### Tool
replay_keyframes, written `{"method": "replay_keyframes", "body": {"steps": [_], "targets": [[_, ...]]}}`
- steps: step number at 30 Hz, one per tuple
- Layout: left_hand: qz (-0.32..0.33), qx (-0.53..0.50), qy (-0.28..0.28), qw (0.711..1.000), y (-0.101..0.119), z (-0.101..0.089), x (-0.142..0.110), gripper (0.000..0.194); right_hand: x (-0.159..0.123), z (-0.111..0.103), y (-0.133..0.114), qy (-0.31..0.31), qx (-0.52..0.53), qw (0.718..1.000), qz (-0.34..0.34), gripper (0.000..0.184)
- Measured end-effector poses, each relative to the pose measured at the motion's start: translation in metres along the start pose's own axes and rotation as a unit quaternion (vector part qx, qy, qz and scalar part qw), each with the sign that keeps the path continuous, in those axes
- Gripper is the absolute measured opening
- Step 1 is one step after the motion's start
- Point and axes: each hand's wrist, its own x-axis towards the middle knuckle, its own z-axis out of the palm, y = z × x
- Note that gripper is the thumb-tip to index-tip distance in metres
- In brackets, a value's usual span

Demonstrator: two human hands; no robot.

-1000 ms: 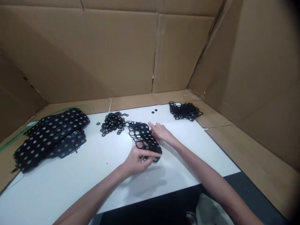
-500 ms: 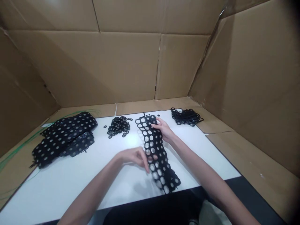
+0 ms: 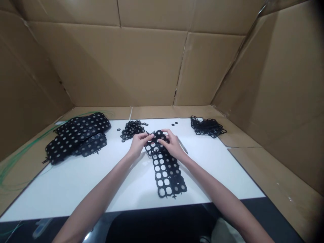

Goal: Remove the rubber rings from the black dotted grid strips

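A black rubber-like sheet (image 3: pixel 170 170) lies on the white table in front of me. Rows on its left side have open round holes; the right side still carries grey-centred discs. Its far end is lifted and bent over between my hands. My left hand (image 3: pixel 138 144) pinches the far left corner with thumb and fingers. My right hand (image 3: pixel 174 145) grips the far right part, thumb on top. A slim grey pen-like tool (image 3: pixel 182 145) lies beside my right hand, partly hidden by it. Just beyond my left hand is a heap of small black rings (image 3: pixel 132 129).
Stacked black dotted sheets (image 3: pixel 78 138) lie at the left, by green strings (image 3: pixel 15 168). A pile of black perforated leftovers (image 3: pixel 208 127) sits at the back right. Two small discs (image 3: pixel 174 124) lie near the back edge. Cardboard walls (image 3: pixel 152 67) surround the white table (image 3: pixel 121 189).
My left hand has moved from the sheet's near left side up to its far end and taken hold there. The far end is now bent over. The view has shifted slightly.
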Motion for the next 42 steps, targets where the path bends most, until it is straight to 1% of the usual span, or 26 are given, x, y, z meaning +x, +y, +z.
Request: {"method": "replay_keyframes", "body": {"steps": [1,3,5,6,8,10,11,13,16,18,20,23,25,28,30,32,36,39,42], "targets": [[-0.003,0.01,0.001,1.0,0.0,0.0,-0.001,0.025,-0.001,0.0,-0.001,0.003,-0.022,1.0,-0.01,0.033],[-0.028,-0.007,0.003,1.0,0.0,0.0,-0.003,0.026,-0.003,-0.002,-0.001,0.011,-0.068,0.997,-0.029,0.035],[-0.059,-0.025,0.001,0.998,0.001,0.002,-0.004,0.027,-0.005,-0.003,0.0,0.034,-0.115,0.991,-0.057,0.039],[-0.074,-0.028,0.001,0.997,0.001,0.003,-0.005,0.028,-0.006,-0.004,0.001,0.049,-0.14,0.985,-0.082,0.042],[-0.095,-0.03,0.002,0.995,0.002,0.005,-0.007,0.029,-0.008,-0.004,0.003,0.08,-0.208,0.963,-0.152,0.04],[-0.101,-0.033,-0.003,0.994,0.002,0.007,-0.009,0.031,-0.01,-0.003,0.004,0.098,-0.278,0.929,-0.222,0.027],[-0.099,-0.033,-0.006,0.994,0.002,0.007,-0.01,0.031,-0.011,-0.003,0.004,0.099,-0.3,0.916,-0.248,0.021],[-0.089,-0.021,-0.01,0.996,0.002,0.008,-0.011,0.03,-0.011,-0.004,0.003,0.088,-0.315,0.904,-0.274,0.016],[-0.099,-0.022,-0.016,0.995,0.003,0.009,-0.012,0.027,-0.011,-0.007,0.004,0.055,-0.308,0.904,-0.29,0.02],[-0.123,-0.056,-0.024,0.99,0.003,0.01,-0.013,0.026,-0.01,-0.01,0.006,0.042,-0.313,0.9,-0.302,0.021],[-0.134,-0.08,-0.047,0.987,0.003,0.01,-0.015,0.024,-0.008,-0.014,0.01,0.042,-0.323,0.893,-0.31,0.021],[-0.097,-0.048,-0.076,0.991,0.001,0.01,-0.016,0.025,-0.005,-0.018,0.013,0.046,-0.334,0.89,-0.306,0.02],[-0.07,-0.013,-0.077,0.994,-0.002,0.01,-0.016,0.027,-0.005,-0.02,0.013,0.035,-0.336,0.892,-0.301,0.02],[-0.047,0.014,-0.048,0.998,-0.004,0.011,-0.016,0.027,-0.005,-0.022,0.011,0.013,-0.346,0.89,-0.297,0.021],[-0.033,0.023,-0.024,0.999,-0.003,0.012,-0.017,0.031,-0.006,-0.023,0.008,0.006,-0.353,0.889,-0.292,0.021],[-0.015,0.033,-0.019,0.999,-0.002,0.013,-0.018,0.032,-0.006,-0.024,0.007,-0.001,-0.351,0.891,-0.289,0.022],[0.026,0.074,-0.039,0.996,-0.001,0.015,-0.021,0.029,-0.008,-0.024,0.006,-0.018,-0.312,0.907,-0.283,0.023],[0.04,0.096,-0.051,0.993,-0.001,0.016,-0.021,0.028,-0.009,-0.023,0.006,-0.015,-0.277,0.923,-0.268,0.022],[0.045,0.096,-0.053,0.993,0.0,0.016,-0.021,0.029,-0.011,-0.02,0.006,-0.007,-0.255,0.932,-0.255,0.021]]}}
